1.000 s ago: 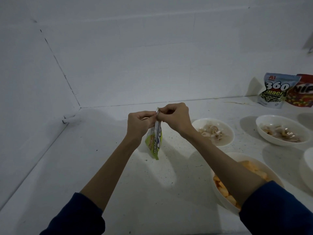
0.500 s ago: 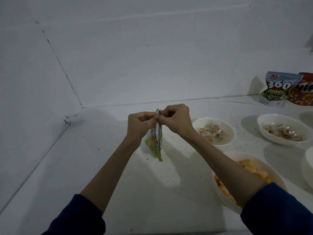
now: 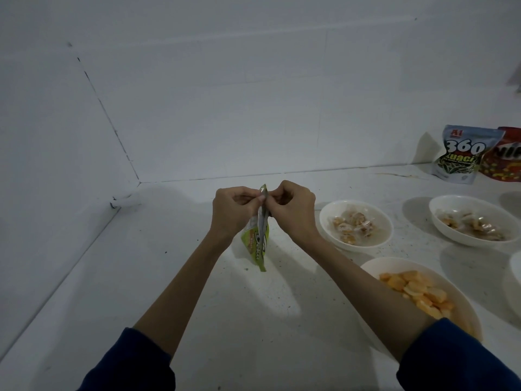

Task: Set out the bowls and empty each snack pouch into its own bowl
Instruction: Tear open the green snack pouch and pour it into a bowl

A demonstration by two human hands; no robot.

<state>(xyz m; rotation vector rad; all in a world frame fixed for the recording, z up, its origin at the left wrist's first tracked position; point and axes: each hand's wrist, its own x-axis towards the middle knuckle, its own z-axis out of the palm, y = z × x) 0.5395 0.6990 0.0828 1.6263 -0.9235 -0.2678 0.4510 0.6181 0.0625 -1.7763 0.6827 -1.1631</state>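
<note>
A small green snack pouch (image 3: 257,244) hangs edge-on above the white counter. My left hand (image 3: 232,211) and my right hand (image 3: 290,211) both pinch its top edge, one from each side. To the right stand white bowls: one with wrapped candies (image 3: 355,225), another with wrapped candies (image 3: 473,220), and a near one with orange crackers (image 3: 423,294) partly under my right forearm. A fourth bowl's rim (image 3: 514,275) shows at the right edge. Two more pouches lean on the back wall: a grey "360" pouch (image 3: 462,158) and a red pouch (image 3: 504,160).
The white counter (image 3: 197,306) meets white walls at the left and the back, forming a corner at the far left. A small white fitting (image 3: 122,201) sits at the foot of the left wall. Dark crumbs dot the counter.
Both hands stay on the pouch's top edge. The pouch has swung slightly; its bottom now sits a little lower and to the right. Nothing else moved.
</note>
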